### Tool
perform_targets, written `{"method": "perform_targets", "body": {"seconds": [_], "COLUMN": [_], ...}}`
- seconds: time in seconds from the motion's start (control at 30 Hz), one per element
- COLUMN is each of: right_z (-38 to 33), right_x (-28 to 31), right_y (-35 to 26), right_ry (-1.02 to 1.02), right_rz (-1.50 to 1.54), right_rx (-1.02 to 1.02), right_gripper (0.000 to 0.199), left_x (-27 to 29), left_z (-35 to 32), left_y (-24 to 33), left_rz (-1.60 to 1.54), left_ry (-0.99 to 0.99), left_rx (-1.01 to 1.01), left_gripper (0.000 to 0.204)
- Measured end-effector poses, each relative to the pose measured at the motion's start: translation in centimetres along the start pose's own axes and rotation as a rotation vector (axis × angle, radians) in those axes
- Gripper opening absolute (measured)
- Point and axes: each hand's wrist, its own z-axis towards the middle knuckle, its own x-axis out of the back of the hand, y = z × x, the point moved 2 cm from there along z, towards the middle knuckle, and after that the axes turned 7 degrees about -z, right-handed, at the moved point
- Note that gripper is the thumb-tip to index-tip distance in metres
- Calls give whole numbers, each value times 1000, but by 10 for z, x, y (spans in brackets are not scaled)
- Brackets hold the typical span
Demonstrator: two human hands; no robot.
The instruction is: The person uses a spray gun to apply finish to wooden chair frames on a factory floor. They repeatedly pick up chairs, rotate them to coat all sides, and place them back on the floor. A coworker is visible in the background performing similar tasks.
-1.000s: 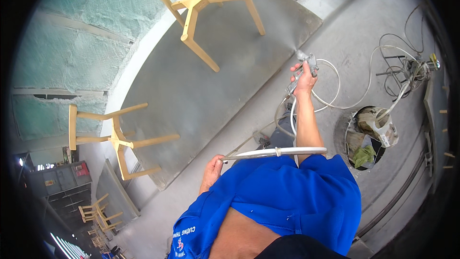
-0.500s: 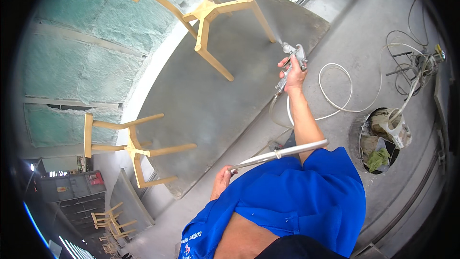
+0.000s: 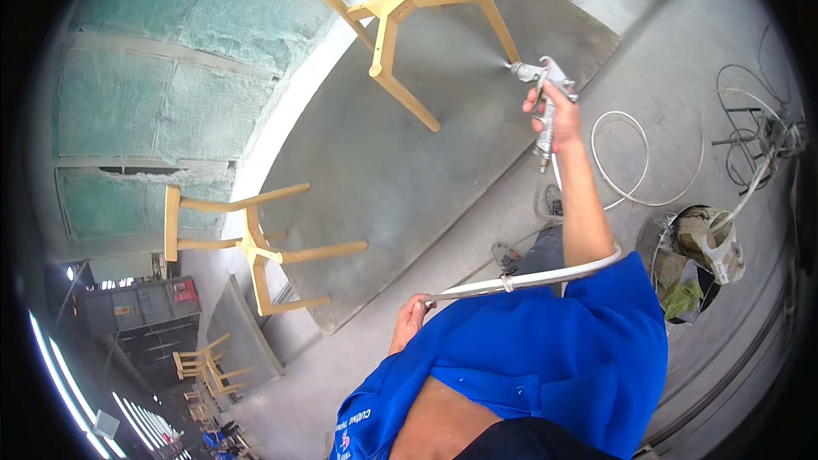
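The right hand (image 3: pixel 558 111) grips the spray gun (image 3: pixel 541 89), its nozzle pointing at the upper wooden chair frame (image 3: pixel 392 13) on the grey platform (image 3: pixel 383 170). The left hand (image 3: pixel 409 319) holds the white hose (image 3: pixel 528 277).

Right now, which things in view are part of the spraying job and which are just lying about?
In use:
right hand gripping the spray gun
left hand holding the white hose
upper wooden chair frame, which the gun's nozzle points at
grey platform the frames stand on

Lying about:
lower wooden chair frame
bucket
loose cables
stacked chairs
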Motion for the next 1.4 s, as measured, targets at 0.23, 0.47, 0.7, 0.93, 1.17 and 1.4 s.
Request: {"method": "perform_targets", "body": {"seconds": [0.23, 0.47, 0.7, 0.93, 1.17, 1.4], "right_z": [57, 101, 195, 245, 220, 76], "right_x": [14, 12, 3, 42, 70, -17], "right_y": [-52, -119, -82, 19, 45, -41], "right_ry": [-185, -538, -525, -421, -264, -382], "right_rz": [-267, -80, -515, -632, -706, -895], "right_rx": [-96, -150, -300, -479, -571, 281], "right_gripper": [32, 41, 37, 27, 30, 62], "left_x": [-47, -99, -129, -139, -122, -85], "left_z": [41, 75, 87, 70, 75, 110], "left_y": [36, 89, 116, 124, 110, 96], "left_rz": [100, 205, 148, 65, 86, 314], "left_ry": [-31, -29, 59, 158, 137, 22], "left_rx": [40, 56, 97, 298, 274, 281], "left_gripper": [36, 45, 47, 46, 47, 47]}}
